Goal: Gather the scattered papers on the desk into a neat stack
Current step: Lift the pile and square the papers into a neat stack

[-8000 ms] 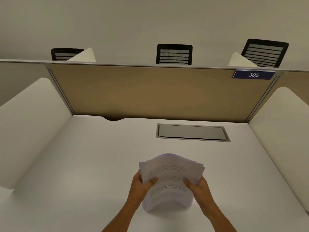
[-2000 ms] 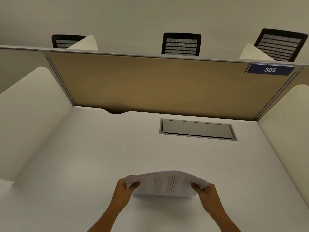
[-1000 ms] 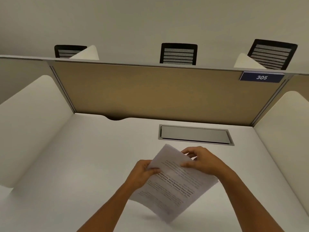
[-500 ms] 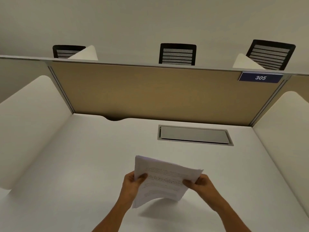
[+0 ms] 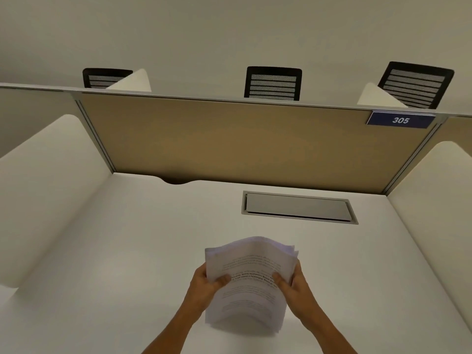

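A bundle of white printed papers stands nearly upright over the near middle of the white desk, bowed outward with its top edges slightly fanned. My left hand grips its left side, thumb across the front sheet. My right hand grips the right side the same way. The bundle's blurred bottom edge is at or just above the desk surface. No loose sheets lie elsewhere on the desk.
A grey metal cable hatch is set into the desk behind the papers. White side dividers and a tan back panel with a blue "305" plate enclose the desk. Black chair backs rise beyond.
The papers have swung from a tilted, flatter hold to nearly upright. Both hands have closed in on the bundle's sides, and its lower edge has dropped toward the desk.
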The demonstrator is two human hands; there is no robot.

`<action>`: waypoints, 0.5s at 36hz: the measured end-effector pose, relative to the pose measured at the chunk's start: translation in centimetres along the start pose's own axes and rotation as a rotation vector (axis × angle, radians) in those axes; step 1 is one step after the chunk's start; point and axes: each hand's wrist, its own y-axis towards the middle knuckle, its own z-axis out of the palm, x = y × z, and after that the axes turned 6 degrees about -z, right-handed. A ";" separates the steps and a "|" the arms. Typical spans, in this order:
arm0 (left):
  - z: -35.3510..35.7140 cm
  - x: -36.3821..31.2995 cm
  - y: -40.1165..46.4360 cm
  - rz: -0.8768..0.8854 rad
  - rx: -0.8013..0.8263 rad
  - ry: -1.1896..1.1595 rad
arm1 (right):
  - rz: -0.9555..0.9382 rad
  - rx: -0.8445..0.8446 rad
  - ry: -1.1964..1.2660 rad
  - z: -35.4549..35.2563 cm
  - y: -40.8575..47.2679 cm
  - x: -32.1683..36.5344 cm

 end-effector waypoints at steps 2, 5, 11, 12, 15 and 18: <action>-0.1 0.0 0.0 0.002 0.003 -0.010 | -0.016 -0.025 -0.009 -0.1 0.1 -0.1; -0.5 -0.1 -0.2 -0.013 -0.002 -0.025 | -0.027 -0.049 -0.026 -0.2 0.1 -0.7; -0.7 -0.7 -0.9 0.035 0.109 -0.011 | -0.038 -0.014 -0.052 -0.2 -0.4 -1.6; -0.6 -0.8 -1.0 0.040 0.121 -0.005 | -0.027 -0.022 -0.055 -0.2 -0.5 -1.6; -0.5 -1.2 -1.1 0.050 0.101 -0.015 | -0.059 -0.067 -0.043 -0.4 -0.3 -1.3; -0.6 -1.2 -1.0 0.047 0.100 -0.020 | -0.081 -0.072 -0.012 -0.4 -0.1 -0.8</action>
